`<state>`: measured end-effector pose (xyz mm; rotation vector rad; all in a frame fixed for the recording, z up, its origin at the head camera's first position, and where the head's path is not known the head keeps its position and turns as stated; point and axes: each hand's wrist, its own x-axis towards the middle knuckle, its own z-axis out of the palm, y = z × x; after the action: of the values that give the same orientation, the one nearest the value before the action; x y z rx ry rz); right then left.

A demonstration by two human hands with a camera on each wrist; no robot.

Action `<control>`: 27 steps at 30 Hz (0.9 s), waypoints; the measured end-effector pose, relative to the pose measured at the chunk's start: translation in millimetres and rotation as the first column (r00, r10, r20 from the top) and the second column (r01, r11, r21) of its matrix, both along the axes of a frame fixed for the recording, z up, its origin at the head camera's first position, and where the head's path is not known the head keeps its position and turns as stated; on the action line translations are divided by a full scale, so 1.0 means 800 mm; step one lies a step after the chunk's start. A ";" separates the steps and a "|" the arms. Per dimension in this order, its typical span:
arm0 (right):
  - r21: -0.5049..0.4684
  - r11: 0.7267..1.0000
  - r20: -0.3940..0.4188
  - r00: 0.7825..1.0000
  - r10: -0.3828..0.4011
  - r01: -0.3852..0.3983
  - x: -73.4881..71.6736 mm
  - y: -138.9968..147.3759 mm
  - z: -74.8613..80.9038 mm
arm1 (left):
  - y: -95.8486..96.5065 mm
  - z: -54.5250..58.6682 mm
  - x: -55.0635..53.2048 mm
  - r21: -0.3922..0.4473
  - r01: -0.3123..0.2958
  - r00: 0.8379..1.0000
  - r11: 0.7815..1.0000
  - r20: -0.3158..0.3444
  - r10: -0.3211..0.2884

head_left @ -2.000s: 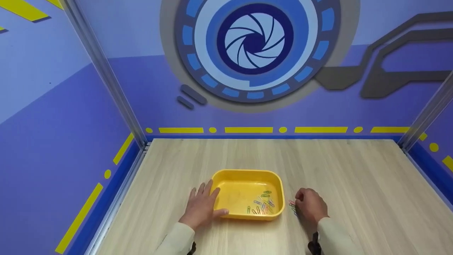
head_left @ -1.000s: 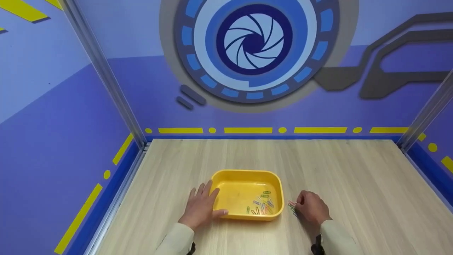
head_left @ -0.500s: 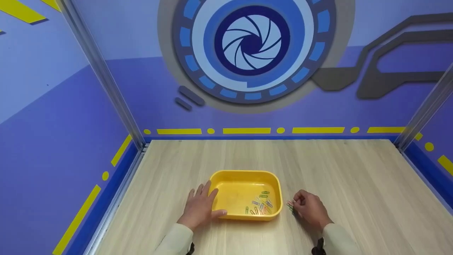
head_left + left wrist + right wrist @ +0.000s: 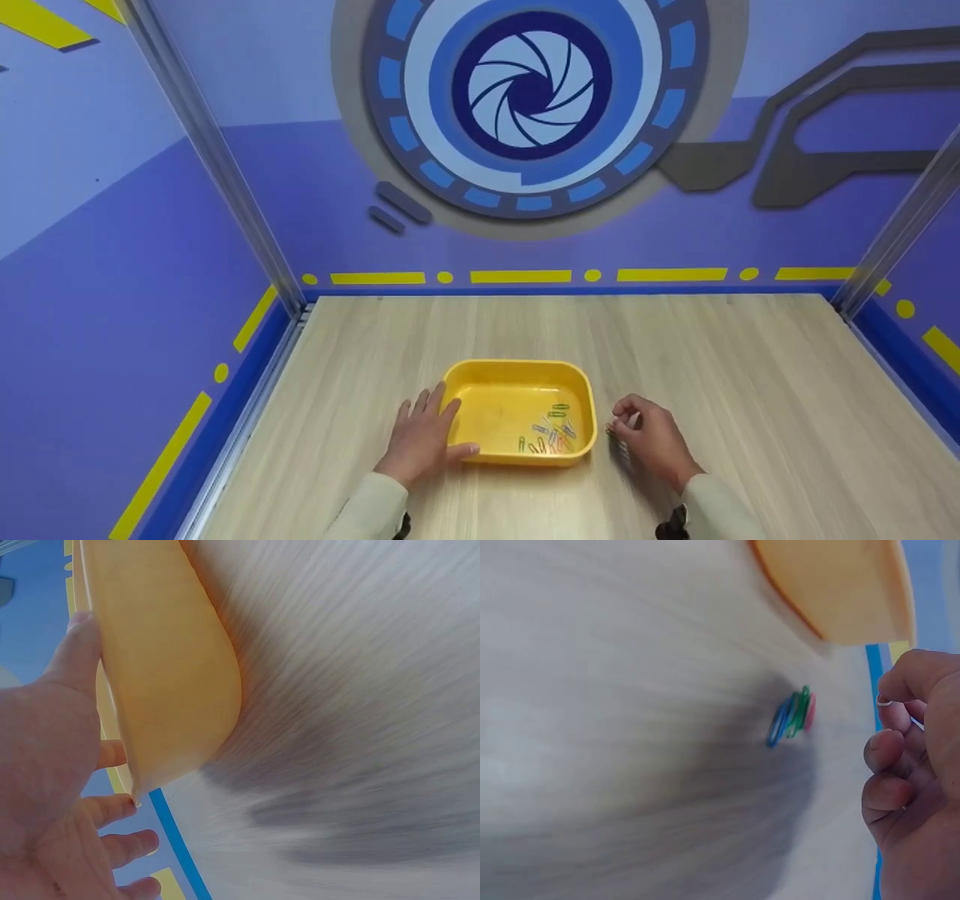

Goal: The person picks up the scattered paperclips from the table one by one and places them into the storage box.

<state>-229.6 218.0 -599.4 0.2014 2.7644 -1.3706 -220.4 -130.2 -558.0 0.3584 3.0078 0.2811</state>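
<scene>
A yellow plastic tray [image 4: 517, 363] stands on the table, with several coloured paper clips [image 4: 559, 431] lying toward its near right corner. My left hand [image 4: 420, 441] rests on the tray's left side, its fingers spread and its thumb along the near rim. To the right of the tray, my right hand [image 4: 654, 441] hovers low over the table with thumb and index finger together. A pale bit of a paper clip [image 4: 885, 701] shows at those fingertips; most of it is hidden. Below that hand lie blue [image 4: 778, 721], green [image 4: 798, 712] and pink [image 4: 811, 711] paper clips.
The light wood table [image 4: 360, 352] ends at a blue-purple printed back wall [image 4: 285, 195]. Metal posts [image 4: 225, 172] stand at its far corners, with a side panel [image 4: 112, 360] on the left.
My right hand has lifted slightly from the loose paper clips, its thumb and index finger now clear of them. My left hand keeps its place on the tray.
</scene>
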 end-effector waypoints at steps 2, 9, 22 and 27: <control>-0.009 1.000 -0.006 1.000 0.001 -0.001 0.001 -0.002 0.004 | 0.000 0.000 0.001 0.004 -0.001 1.000 1.000 -0.002 0.001; -0.016 1.000 -0.044 0.999 0.017 -0.017 0.001 -0.013 0.021 | -0.002 0.000 0.001 0.000 0.024 1.000 1.000 -0.015 -0.024; 0.005 0.996 -0.114 0.990 0.086 -0.086 -0.008 -0.058 0.039 | -0.004 -0.001 0.000 -0.005 0.048 0.999 0.999 -0.026 -0.048; 0.006 0.992 -0.140 0.982 0.126 -0.127 -0.008 -0.078 0.041 | -0.004 -0.001 0.000 0.001 0.045 0.999 0.999 -0.011 -0.045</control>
<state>-235.9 156.0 -566.6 -0.0731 2.8294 -1.4083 -220.7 -133.1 -558.6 0.4287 3.0056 0.2783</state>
